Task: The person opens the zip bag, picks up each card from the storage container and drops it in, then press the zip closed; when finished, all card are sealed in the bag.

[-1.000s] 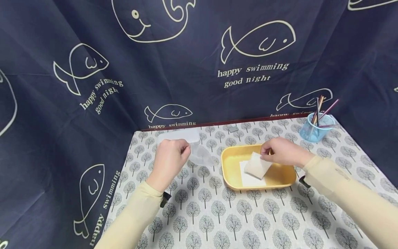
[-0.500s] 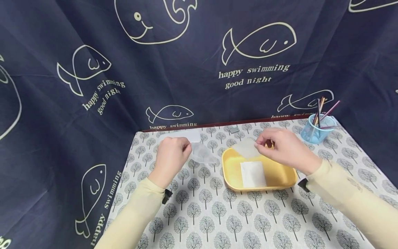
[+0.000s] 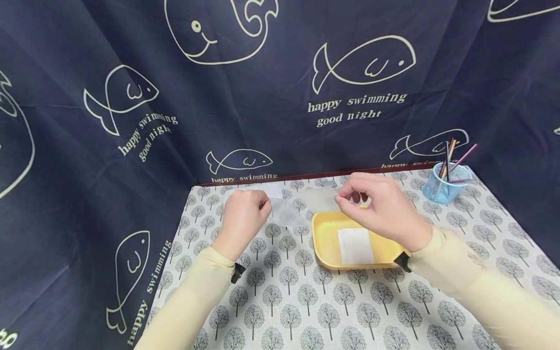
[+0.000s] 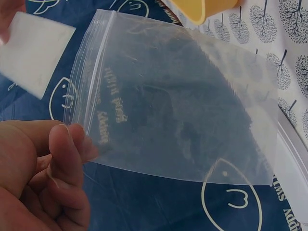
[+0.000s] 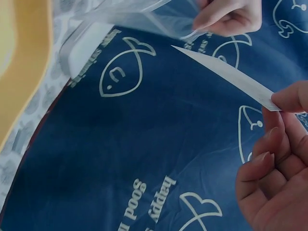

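My left hand (image 3: 246,218) pinches a clear zip-lock bag (image 4: 178,101) between thumb and fingers at its zip end. The bag hangs flat and see-through, stretching to the right in the left wrist view. Thumb and forefinger of my right hand (image 3: 382,206) pinch a thin white square sheet (image 5: 226,74) by its edge. That sheet is raised above the yellow tray's far left corner and points toward the bag, with a gap between them. Inside the yellow tray (image 3: 321,245) lie white square sheets (image 3: 356,247), partly overlapping. My right wrist covers the tray's right end.
Behind my left hand lies a flat white box (image 3: 275,189), partly hidden. A small grey object (image 3: 330,184) sits near the table's back edge. At the back right stands a blue cup (image 3: 442,189) of pencils. A dark fish-print curtain (image 3: 280,112) hangs behind the table.
My right hand has lifted the white square sheet out of the tray and carried it left and up toward the bag. My left hand has stayed nearly still with the zip-lock bag.
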`<state>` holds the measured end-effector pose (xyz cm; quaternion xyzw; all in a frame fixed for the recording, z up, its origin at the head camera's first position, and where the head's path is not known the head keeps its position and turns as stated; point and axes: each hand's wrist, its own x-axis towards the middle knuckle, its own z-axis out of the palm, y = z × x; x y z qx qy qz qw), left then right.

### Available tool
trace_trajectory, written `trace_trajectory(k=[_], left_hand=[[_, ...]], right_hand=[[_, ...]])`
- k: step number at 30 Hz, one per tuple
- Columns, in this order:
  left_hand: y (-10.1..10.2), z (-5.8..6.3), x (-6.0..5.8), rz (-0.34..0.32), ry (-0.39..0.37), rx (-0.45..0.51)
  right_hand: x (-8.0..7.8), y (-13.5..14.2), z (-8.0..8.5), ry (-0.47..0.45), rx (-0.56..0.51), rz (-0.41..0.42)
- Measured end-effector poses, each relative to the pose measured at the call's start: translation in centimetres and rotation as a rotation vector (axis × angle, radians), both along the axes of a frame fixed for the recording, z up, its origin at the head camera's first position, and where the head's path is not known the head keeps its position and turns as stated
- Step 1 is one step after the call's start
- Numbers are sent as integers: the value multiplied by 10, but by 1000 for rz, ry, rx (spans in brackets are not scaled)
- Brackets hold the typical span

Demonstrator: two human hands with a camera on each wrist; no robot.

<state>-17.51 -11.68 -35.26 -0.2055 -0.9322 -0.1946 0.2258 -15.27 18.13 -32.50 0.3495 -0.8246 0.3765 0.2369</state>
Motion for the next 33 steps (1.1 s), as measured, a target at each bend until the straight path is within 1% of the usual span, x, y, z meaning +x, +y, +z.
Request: trace_trajectory(k=[3, 6, 14, 19, 24, 29, 33], left_hand=[[2, 1, 0, 0, -6, 2], [3, 1, 0, -3, -12, 12], [7, 3, 0, -13, -21, 21], [8, 4, 2, -25, -31, 31], [10, 5, 3, -29, -32, 35], [12, 5, 3, -29, -45, 25], [14, 6, 3, -28, -37, 16]], right_hand=[[-1, -9, -1, -11, -47, 53], [-1, -16, -6, -22, -67, 81], [-8, -26, -23, -36, -66, 107], [-10, -32, -36, -56, -17, 66], [-13, -39, -47, -23, 62, 15], [-13, -46, -53, -2, 117, -13], [-13, -51, -55, -22, 160, -35]])
